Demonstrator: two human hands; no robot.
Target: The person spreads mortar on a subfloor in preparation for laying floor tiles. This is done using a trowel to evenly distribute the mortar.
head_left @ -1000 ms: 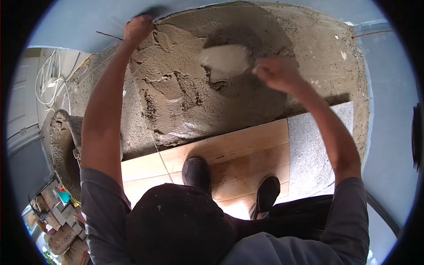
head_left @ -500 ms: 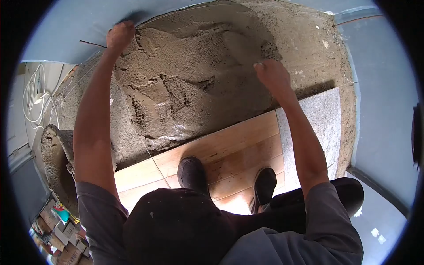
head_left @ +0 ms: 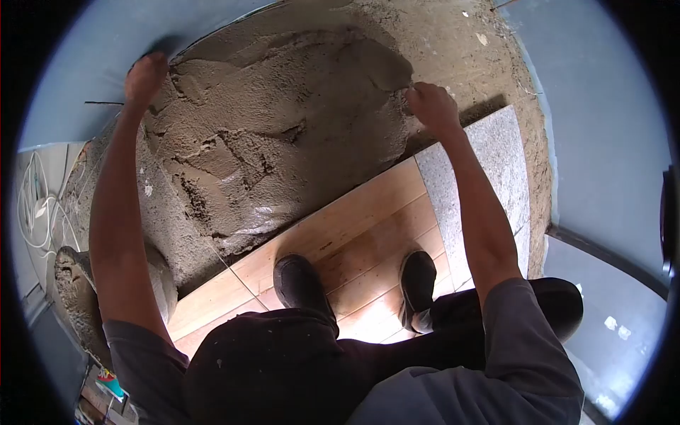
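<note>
A wide bed of wet grey-brown mortar (head_left: 283,113) covers the floor ahead, smoother at right and rough with ridges at left. My right hand (head_left: 433,108) is closed at the bed's right edge. From it a mortar-coated trowel (head_left: 384,65) reaches up and left, its blade lying flat on the mortar; its handle is hidden in my fist. My left hand (head_left: 146,78) is curled into a fist against the blue-grey wall (head_left: 92,64), beside the mortar's left edge. I see nothing in it.
Wood-look tiles (head_left: 354,219) lie under my shoes, with a speckled pale tile (head_left: 482,156) to their right. A mortar-caked bucket (head_left: 74,290) stands at left, below a coiled white cable (head_left: 35,202). A thin rod (head_left: 104,103) sticks out near the left wall.
The view has turned and shifted. My right hand and the trowel have moved a little rightward over the mortar. My left fist stays against the wall.
</note>
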